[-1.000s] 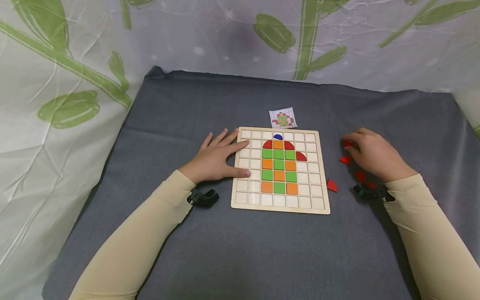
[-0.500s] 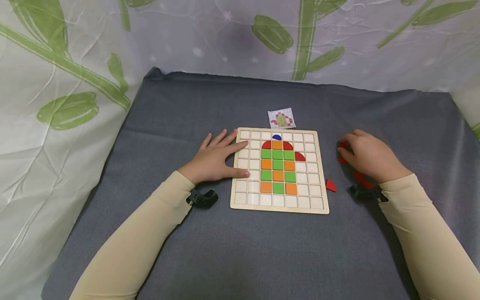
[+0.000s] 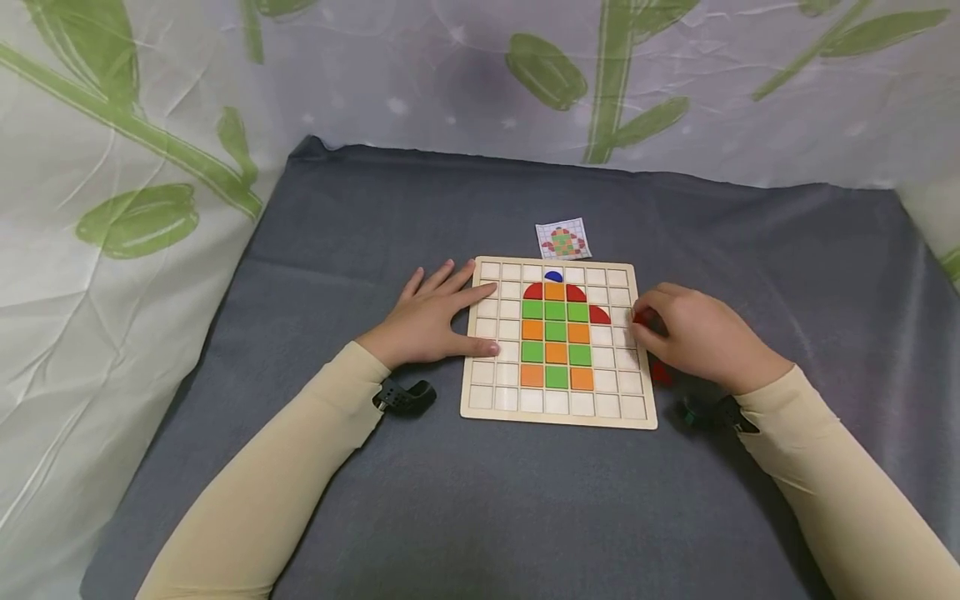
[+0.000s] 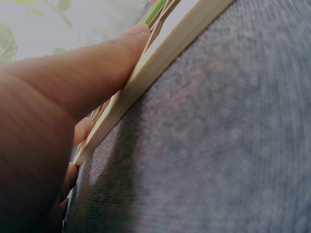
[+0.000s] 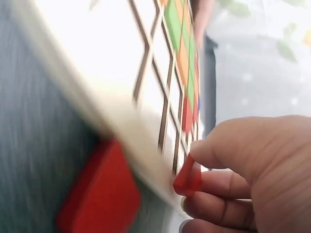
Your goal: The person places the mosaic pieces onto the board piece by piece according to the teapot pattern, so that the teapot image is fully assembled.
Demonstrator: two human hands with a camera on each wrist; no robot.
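Observation:
A wooden grid board [image 3: 507, 398] lies on the grey cloth, with green, orange, red and blue tiles set in its cells. Spread over the board's left edge is my left hand [image 3: 422, 323]; its thumb [image 4: 104, 63] rests on the rim in the left wrist view. My right hand [image 3: 705, 337] is at the board's right edge and pinches a small red tile [image 5: 188, 178] between thumb and fingertips. Another red tile, a quarter circle [image 5: 104, 194], lies on the cloth beside the board. Other loose red tiles are hidden behind my right hand and forearm.
A small printed card [image 3: 563, 239] with a coloured grid pattern lies just beyond the board's far edge. Grey cloth [image 3: 450, 517] covers the table. A leaf-patterned curtain [image 3: 450, 83] hangs at the back and left.
My right hand has moved left from the loose red tiles to the board's right edge, carrying a red tile. My left hand stays in place.

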